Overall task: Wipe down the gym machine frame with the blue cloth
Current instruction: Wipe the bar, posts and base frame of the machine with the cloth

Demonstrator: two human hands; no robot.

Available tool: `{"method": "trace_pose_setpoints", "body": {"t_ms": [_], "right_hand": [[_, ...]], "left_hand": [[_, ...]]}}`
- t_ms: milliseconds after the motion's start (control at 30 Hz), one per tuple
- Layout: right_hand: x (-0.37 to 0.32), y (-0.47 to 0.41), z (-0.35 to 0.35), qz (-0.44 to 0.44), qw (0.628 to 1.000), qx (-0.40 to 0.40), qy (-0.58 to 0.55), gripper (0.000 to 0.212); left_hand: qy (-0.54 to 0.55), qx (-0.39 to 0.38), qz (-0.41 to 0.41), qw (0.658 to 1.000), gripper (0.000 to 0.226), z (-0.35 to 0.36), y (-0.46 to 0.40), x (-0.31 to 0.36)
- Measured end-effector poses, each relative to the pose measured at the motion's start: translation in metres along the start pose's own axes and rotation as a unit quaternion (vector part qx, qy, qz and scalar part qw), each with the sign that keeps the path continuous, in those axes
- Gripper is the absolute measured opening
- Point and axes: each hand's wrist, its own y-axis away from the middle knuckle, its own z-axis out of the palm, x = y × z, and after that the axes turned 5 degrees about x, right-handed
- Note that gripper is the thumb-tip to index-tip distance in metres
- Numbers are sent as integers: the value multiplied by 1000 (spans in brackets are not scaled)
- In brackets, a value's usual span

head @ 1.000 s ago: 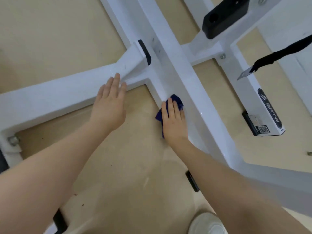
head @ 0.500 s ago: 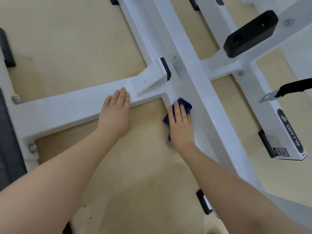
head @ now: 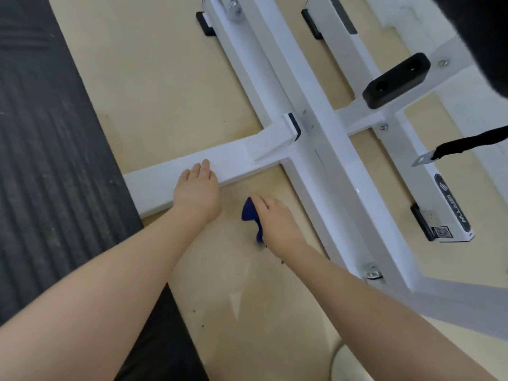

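The white gym machine frame (head: 324, 149) lies low over a tan floor, a cross bar meeting a long diagonal beam. My left hand (head: 196, 192) rests flat on the cross bar, fingers straight. My right hand (head: 275, 221) holds the blue cloth (head: 250, 213) beneath its palm and fingers, over the floor just below the cross bar and left of the diagonal beam. Only the cloth's left edge shows; the rest is hidden under the hand.
A dark ribbed rubber mat (head: 41, 160) covers the floor at left. A black rubber bumper (head: 395, 79) sits on a frame arm at upper right. A black strap with a metal end (head: 467, 145) hangs at right. A shoe tip (head: 349, 364) shows at the bottom.
My right hand has pulled the cloth away from the joint of the diagonal beam, leftward and toward me over the floor. My left hand has slid left along the cross bar.
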Motion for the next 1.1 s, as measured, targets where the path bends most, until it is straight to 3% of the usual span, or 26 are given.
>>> {"method": "trace_pose_setpoints", "body": {"t_ms": [133, 233, 367, 467, 633, 700, 800, 933, 1000, 1100], "right_hand": [[-16, -37, -48, -25, 987, 148, 49, 71], [-12, -72, -77, -27, 947, 275, 167, 79], [8, -109, -61, -5, 944, 159, 289, 66], [-1, -115, -13, -31, 954, 84, 285, 57], [12, -116, -24, -128, 929, 73, 340, 60], [36, -113, -43, -156, 905, 137, 371, 62], [54, -98, -35, -128, 886, 255, 367, 53], [47, -94, -3, -189, 875, 140, 423, 53], [46, -104, -19, -217, 849, 135, 463, 52], [56, -114, -45, -204, 851, 157, 459, 64]], "left_hand": [[3, -18, -46, 999, 40, -16, 8, -12], [-10, 18, -48, 999, 46, -18, -1, -20], [9, 37, -31, 999, 62, -3, -22, -29], [26, 34, -29, 999, 64, 9, -28, -33], [23, 25, -45, 998, 65, 4, -27, -29], [28, 13, -59, 998, 64, 1, -29, -24], [34, 7, -74, 997, 64, 2, -29, -19], [42, -4, -87, 995, 67, 2, -25, -18], [53, -11, -93, 994, 68, 0, -23, -17], [40, -10, -101, 994, 72, -5, -22, -10]]}}
